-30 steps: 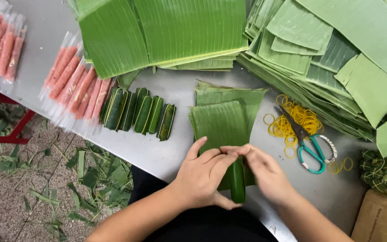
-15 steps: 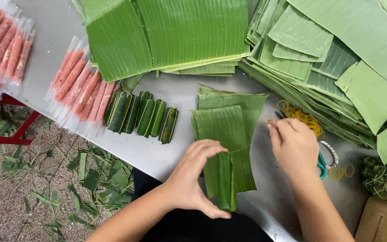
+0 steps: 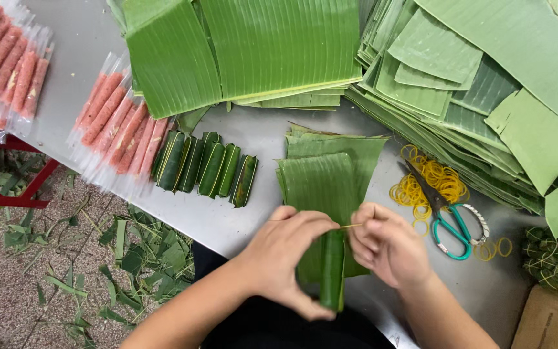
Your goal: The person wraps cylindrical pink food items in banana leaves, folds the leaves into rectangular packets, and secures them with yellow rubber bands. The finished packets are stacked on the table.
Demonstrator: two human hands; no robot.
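In the head view the rubber band, pulled thin between both hands, could snap or slip off if overstretched, while the leaf roll stands at the table's near edge, clasped in the left hand, the right hand pinching the band beside it.

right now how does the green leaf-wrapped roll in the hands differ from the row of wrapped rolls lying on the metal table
The green leaf-wrapped roll in the hands is single, held by the left hand, with the right hand drawing a thin yellow band at its top. The row of wrapped rolls numbers about five, lying untouched side by side. Both are narrow and wrapped in green leaf.
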